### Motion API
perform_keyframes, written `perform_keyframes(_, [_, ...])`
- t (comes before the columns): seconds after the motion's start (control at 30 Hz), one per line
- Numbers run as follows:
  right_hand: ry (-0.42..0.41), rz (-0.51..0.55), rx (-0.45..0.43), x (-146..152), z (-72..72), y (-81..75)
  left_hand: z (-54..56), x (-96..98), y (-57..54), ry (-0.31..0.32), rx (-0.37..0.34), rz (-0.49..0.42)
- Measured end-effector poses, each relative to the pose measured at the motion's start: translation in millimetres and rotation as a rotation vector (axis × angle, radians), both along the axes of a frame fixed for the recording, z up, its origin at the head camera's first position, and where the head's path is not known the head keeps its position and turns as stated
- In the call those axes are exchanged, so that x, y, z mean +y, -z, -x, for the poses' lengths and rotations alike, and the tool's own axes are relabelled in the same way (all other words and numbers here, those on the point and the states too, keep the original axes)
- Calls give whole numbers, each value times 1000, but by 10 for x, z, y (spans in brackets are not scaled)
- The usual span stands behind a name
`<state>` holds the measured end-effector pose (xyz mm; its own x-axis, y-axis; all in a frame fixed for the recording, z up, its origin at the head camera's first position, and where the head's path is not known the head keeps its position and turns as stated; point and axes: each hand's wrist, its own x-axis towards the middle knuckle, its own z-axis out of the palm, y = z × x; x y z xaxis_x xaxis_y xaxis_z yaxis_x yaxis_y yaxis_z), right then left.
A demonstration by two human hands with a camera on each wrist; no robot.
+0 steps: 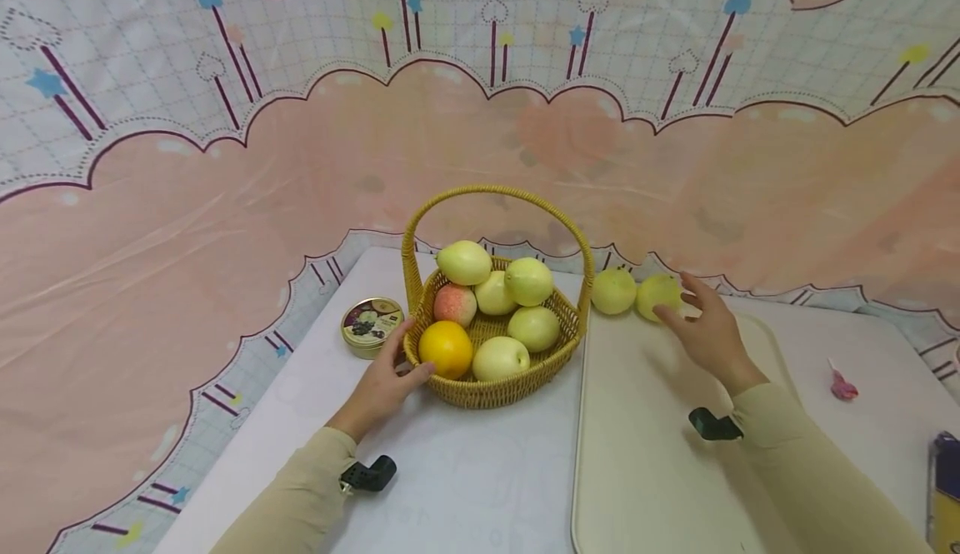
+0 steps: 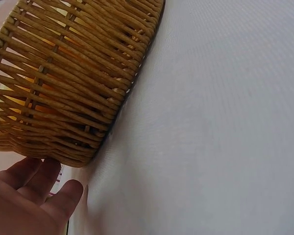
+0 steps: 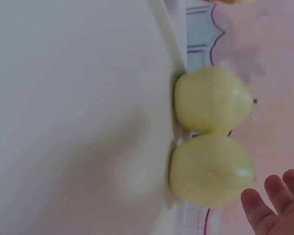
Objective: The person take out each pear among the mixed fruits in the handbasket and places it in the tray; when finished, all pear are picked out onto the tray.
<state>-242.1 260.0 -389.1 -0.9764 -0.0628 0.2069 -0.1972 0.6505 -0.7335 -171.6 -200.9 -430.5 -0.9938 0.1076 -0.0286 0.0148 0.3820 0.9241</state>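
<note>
A woven basket point(image 1: 495, 391) with a tall arched handle stands mid-table, holding an orange point(image 1: 446, 350), a red-and-yellow peach point(image 1: 454, 306) and several pale green pears point(image 1: 501, 360). My left hand point(image 1: 384, 383) rests at its left side, thumb near the front rim; in the left wrist view, fingertips point(image 2: 51, 166) meet the woven wall. Two more pale green pears, a left one point(image 1: 613, 291) and a right one point(image 1: 659, 297), sit together at the tray's back edge. My right hand point(image 1: 708, 333) is spread beside the right pear, fingers apart; in the right wrist view its fingertips point(image 3: 252, 198) appear just off that pear.
A beige tray point(image 1: 645, 454) lies right of the basket. Left of the basket is a round tin point(image 1: 372, 327) with a fruit picture. A pink-wrapped lollipop point(image 1: 843, 386) lies right of the tray, and a dark blue and yellow package point(image 1: 945, 487) stands at the right edge.
</note>
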Motion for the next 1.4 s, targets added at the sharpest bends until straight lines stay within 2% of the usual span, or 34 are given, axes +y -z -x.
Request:
perform_keyframes(0.4, [-119,34,82,-272,-374,-177,21,-18,43,6,10,0])
perform_keyframes(0.67, [-198,33,126,-510,-532,-214,23,-15,40,-1,4,7])
perform_keyframes(0.87, [-266,42,175,-661,-596,-217,27,-14,39,-3,4,7])
perform_keyframes(1.1, [-350,46,229,-851,-603,-183,27,-15,43,0,7,0])
perform_keyframes(1.4, [-438,12,264,-1151,-608,-79,27,-18,62,6,3,-36])
